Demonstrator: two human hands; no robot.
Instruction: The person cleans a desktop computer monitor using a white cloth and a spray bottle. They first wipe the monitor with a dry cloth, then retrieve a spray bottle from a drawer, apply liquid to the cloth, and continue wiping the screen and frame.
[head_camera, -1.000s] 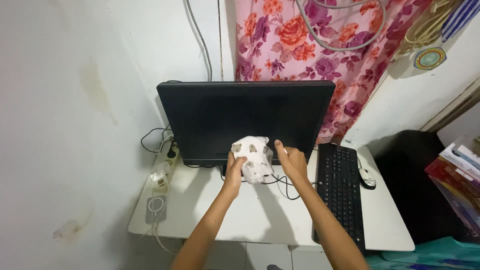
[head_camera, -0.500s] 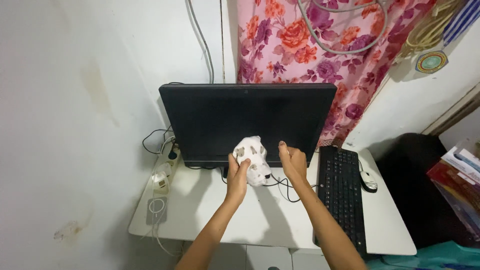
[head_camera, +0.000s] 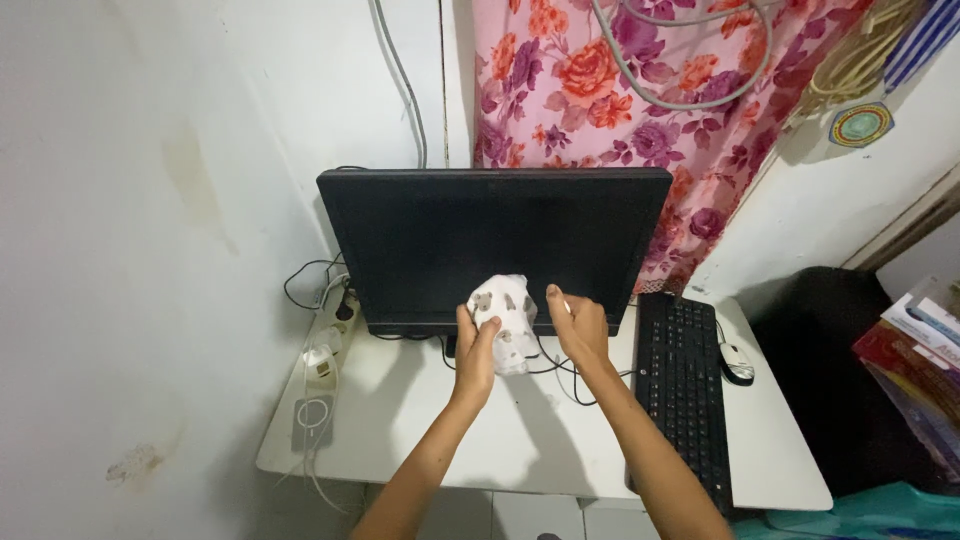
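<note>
A power strip (head_camera: 335, 335) with white plugs lies at nine o'clock on the white desk (head_camera: 520, 450). The left hand (head_camera: 474, 345) has its fingers closed on a white spotted cloth (head_camera: 505, 320), which sits low against the dark monitor (head_camera: 495, 245), probably to press it on the screen. The right hand (head_camera: 580, 325) pinches the cloth's edge from three o'clock. A black keyboard (head_camera: 685, 385) and a mouse (head_camera: 737, 362) lie further right.
</note>
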